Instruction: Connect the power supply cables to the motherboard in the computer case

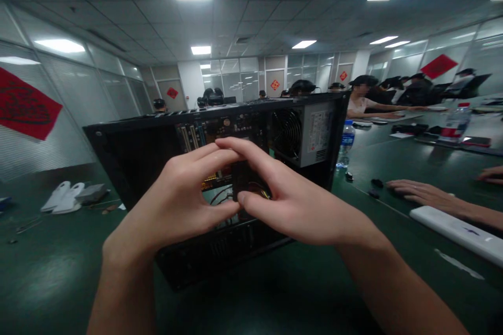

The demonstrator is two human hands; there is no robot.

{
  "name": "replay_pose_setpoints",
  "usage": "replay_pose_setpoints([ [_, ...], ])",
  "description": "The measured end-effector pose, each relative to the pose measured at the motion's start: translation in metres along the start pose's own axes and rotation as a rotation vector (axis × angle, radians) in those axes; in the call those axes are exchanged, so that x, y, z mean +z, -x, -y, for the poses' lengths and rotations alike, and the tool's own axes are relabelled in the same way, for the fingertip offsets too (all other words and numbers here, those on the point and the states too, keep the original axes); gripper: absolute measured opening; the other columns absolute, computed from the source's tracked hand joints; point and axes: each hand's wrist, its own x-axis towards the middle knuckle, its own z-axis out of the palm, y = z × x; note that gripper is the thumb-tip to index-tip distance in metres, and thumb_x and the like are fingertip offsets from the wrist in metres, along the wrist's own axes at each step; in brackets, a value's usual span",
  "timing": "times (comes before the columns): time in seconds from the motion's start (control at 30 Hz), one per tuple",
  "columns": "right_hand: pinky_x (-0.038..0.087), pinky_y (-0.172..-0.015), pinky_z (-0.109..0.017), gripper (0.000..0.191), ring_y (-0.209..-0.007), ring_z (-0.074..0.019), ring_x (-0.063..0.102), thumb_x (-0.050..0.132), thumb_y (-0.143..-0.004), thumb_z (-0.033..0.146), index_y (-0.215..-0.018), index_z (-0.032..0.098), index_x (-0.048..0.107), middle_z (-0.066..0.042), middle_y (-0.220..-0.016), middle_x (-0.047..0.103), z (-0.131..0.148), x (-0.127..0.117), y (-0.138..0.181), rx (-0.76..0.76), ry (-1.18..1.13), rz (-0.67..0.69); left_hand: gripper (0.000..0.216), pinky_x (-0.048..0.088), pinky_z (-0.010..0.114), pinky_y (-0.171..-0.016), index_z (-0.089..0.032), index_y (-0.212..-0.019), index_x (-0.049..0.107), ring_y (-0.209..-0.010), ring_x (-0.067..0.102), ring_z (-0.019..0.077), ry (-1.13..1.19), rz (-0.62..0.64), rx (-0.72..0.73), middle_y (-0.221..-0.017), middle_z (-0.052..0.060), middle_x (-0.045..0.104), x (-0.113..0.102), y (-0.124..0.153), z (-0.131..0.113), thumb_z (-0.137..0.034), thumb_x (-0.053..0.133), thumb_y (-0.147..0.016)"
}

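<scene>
An opened black computer case (129, 167) stands tilted on the table in front of me, its inside facing me. My left hand (184, 193) and my right hand (286, 193) meet before it, fingers curved and tips touching at the top. The thumbs come together below, leaving a gap between the palms. A dark block (240, 178) shows between fingers and thumbs; whether it is held or belongs to the case behind, I cannot tell. Memory slots (192, 137), loose cables (222, 196) and a power supply (314, 136) with a fan are visible inside.
On the green table (70, 272), white slipper-like items (63, 196) and a grey box (92, 193) lie left. A water bottle (346, 144) stands behind the case. At right, another person's hand (420, 191) rests near a white bar-shaped object (459, 233). Other people sit farther back.
</scene>
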Motion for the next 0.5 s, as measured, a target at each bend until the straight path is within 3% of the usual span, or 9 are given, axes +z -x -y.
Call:
replay_pose_setpoints([
  [0.3,0.024,-0.124,-0.042,0.064,-0.146,-0.0224,0.034,0.046,-0.09,0.013,-0.152,0.018,0.032,-0.008,-0.155,0.04,-0.0005,-0.0004,0.0008,0.016,-0.032,-0.034,0.048,0.054,0.031,-0.095,-0.021,-0.125,0.057,-0.109,0.065,0.0218,0.052,-0.009,-0.016,-0.12,0.008,0.067,0.0004,-0.0007,-0.0058,-0.019,0.07,-0.079],
  [0.5,0.023,-0.123,-0.04,0.065,-0.147,-0.0214,0.031,0.053,-0.091,0.017,-0.152,0.02,0.031,-0.008,-0.156,0.037,-0.0057,-0.006,-0.0004,-0.043,-0.112,0.066,0.044,0.055,0.03,-0.089,-0.02,-0.121,0.06,-0.102,0.068,0.0215,0.095,-0.021,-0.018,-0.112,0.007,0.07,0.0006,-0.0006,-0.0062,-0.021,0.071,-0.078],
])
